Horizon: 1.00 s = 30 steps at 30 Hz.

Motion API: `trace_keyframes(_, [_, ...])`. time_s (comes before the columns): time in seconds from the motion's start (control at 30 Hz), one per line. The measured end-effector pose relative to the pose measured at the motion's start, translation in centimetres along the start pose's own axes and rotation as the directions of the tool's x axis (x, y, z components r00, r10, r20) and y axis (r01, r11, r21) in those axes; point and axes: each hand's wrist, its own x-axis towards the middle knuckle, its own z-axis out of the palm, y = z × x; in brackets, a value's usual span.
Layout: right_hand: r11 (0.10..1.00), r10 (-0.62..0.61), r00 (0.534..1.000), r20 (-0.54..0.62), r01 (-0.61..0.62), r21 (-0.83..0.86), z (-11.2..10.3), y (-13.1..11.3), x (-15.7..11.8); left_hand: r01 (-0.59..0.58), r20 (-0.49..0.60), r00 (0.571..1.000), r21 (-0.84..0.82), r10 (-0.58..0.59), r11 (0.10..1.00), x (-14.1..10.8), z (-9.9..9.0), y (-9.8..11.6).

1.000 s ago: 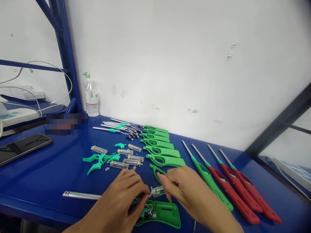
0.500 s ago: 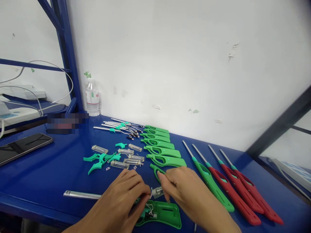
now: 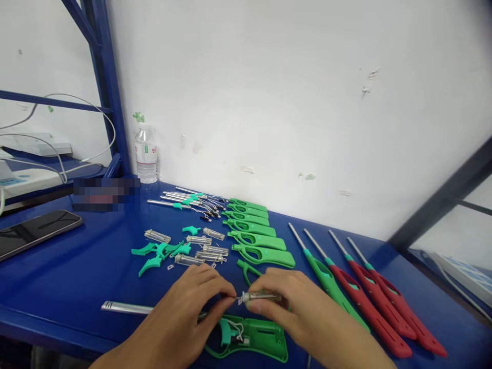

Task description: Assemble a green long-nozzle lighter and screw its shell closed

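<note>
My right hand grips a clear fuel tank between thumb and fingers, its valve end facing left. At that valve end, the thumb and fingertip of my left hand pinch something too small to make out. A small metal piece shows just below the valve. Under both hands lies an open green lighter half-shell, with a teal trigger and white wires inside. A silver tube extends left from beneath my left hand.
Several clear tanks and teal triggers lie left of centre. Metal rods with wires and green shells sit behind. Green and red lighters are at right. A bottle and phone stand and lie at left.
My right hand has turned the tank level, showing more of it. My left fingertips have come away from the shell's wires to the tank's valve end, uncovering the teal trigger.
</note>
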Motion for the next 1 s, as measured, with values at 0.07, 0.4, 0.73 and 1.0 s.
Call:
trace_keyframes(0.07, [1.000,0.014,1.000,-0.003,-0.014,-0.021,-0.02,-0.08,0.15,0.026,-0.007,1.000,-0.009,-0.027,1.000,0.01,-0.06,0.06])
trace_keyframes(0.4, [0.993,-0.050,0.998,-0.038,0.045,-0.110,0.16,-0.34,0.29,0.036,0.000,0.999,-0.049,-0.036,0.998,0.05,0.11,0.44])
trace_keyframes(0.73, [0.983,-0.072,0.997,-0.034,0.065,-0.173,-0.06,-0.98,-0.31,0.015,-0.002,1.000,-0.062,-0.015,0.998,0.08,-0.29,0.84])
trace_keyframes(1.0, [0.983,-0.056,0.996,-0.063,0.044,-0.179,-0.19,-1.00,-0.27,0.023,0.002,1.000,-0.088,-0.023,0.996,-0.24,0.09,0.59])
